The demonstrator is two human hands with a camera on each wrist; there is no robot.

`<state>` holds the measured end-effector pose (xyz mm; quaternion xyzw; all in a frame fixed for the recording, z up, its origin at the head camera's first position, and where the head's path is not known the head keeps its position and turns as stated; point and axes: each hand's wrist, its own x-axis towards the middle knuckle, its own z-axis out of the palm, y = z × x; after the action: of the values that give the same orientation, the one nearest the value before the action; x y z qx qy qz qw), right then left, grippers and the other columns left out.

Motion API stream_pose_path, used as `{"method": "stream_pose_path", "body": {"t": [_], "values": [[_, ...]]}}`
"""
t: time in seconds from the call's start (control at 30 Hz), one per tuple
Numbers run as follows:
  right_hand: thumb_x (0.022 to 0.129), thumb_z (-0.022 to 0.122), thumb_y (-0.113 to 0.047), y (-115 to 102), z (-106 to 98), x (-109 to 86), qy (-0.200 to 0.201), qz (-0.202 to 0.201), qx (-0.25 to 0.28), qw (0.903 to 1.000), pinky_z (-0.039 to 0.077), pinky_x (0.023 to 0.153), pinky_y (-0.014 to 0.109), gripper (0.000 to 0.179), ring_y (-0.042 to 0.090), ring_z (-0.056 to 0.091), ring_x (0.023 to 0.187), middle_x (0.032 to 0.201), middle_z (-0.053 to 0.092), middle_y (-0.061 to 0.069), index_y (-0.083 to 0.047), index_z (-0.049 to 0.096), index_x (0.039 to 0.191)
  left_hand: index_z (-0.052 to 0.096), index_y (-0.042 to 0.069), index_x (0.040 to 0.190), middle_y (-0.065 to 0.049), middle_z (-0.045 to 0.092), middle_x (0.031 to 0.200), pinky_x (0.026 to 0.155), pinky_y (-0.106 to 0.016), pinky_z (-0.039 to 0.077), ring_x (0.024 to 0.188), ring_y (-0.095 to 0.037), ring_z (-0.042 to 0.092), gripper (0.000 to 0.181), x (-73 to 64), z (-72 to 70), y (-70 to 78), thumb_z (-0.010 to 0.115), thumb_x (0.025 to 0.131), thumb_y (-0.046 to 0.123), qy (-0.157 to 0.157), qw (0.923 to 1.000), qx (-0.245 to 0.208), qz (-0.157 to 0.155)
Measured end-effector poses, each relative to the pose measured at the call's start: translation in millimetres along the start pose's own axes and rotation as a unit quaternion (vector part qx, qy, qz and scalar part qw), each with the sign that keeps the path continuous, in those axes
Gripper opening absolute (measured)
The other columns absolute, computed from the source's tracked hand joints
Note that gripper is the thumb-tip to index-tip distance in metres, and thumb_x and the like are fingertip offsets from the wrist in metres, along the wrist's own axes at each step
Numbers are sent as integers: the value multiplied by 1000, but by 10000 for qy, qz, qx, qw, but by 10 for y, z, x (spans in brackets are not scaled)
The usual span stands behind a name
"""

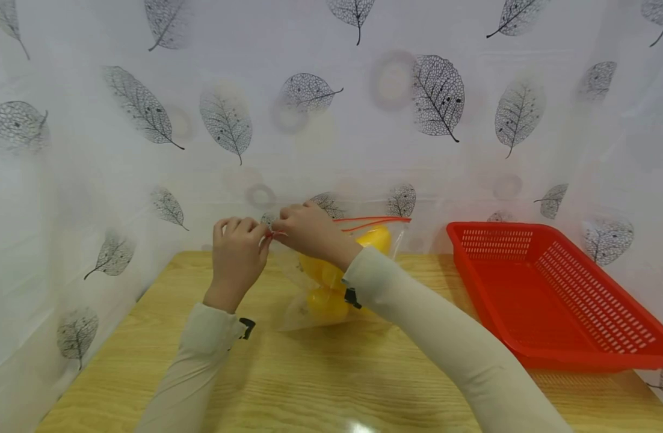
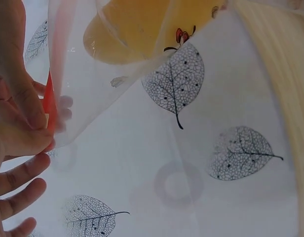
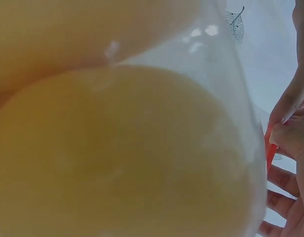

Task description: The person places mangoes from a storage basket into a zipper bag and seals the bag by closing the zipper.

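A clear zip bag point(image 1: 292, 314) with a red zip strip point(image 1: 372, 218) stands on the table, its top edge up. Several smooth, rounded yellow things point(image 1: 327, 304) lie inside; the plastic blurs their kind. My left hand point(image 1: 238, 249) pinches the left end of the strip between thumb and forefinger, the other fingers spread loosely. Right beside it, my right hand point(image 1: 316, 233) reaches across the bag and pinches the same corner. In the left wrist view, both thumbs meet at the red strip point(image 2: 50, 106). A yellow thing point(image 3: 117, 158) fills much of the right wrist view.
To the right stands a red plastic basket point(image 1: 537, 300) with slotted sides, overhanging the table's right edge. A white curtain point(image 1: 353, 156) printed with grey leaves hangs behind the wood-grain table point(image 1: 320, 385) and along its sides.
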<state>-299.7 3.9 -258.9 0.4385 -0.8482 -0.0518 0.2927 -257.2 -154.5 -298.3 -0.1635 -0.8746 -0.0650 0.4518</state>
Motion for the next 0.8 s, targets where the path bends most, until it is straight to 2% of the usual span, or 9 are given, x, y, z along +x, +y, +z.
{"method": "stream_pose_path", "body": {"t": [0.13,0.27,0.57,0.8], "values": [[91,56,-36,11,6,-18,139,-136,-278,9994,43,63,26,19,10,61,75,86,66,-6,-25,71,94,68,9,79,-8,65,82,93,-52,41,87,-32,58,10,-9,1,8,73,79,18,18,10000,10,14],[91,55,-36,30,2,-36,40,-247,-383,9990,42,64,25,19,10,60,74,87,65,-6,-27,71,97,68,10,80,-8,64,81,93,-51,41,86,-32,58,10,-21,0,19,73,79,19,107,9999,46,63],[90,57,-36,122,5,-95,7,-191,-184,9996,47,73,28,19,11,62,77,87,66,-5,-26,73,95,69,10,82,-8,65,82,92,-52,40,87,-32,58,11,-6,-10,38,73,79,20,164,9998,126,77],[90,58,-33,243,-2,-199,78,-108,40,9999,49,71,30,18,13,63,79,85,65,-3,-23,73,91,69,11,79,-6,65,80,92,-51,40,86,-31,58,10,4,-15,32,75,75,18,220,9997,77,21]]}}
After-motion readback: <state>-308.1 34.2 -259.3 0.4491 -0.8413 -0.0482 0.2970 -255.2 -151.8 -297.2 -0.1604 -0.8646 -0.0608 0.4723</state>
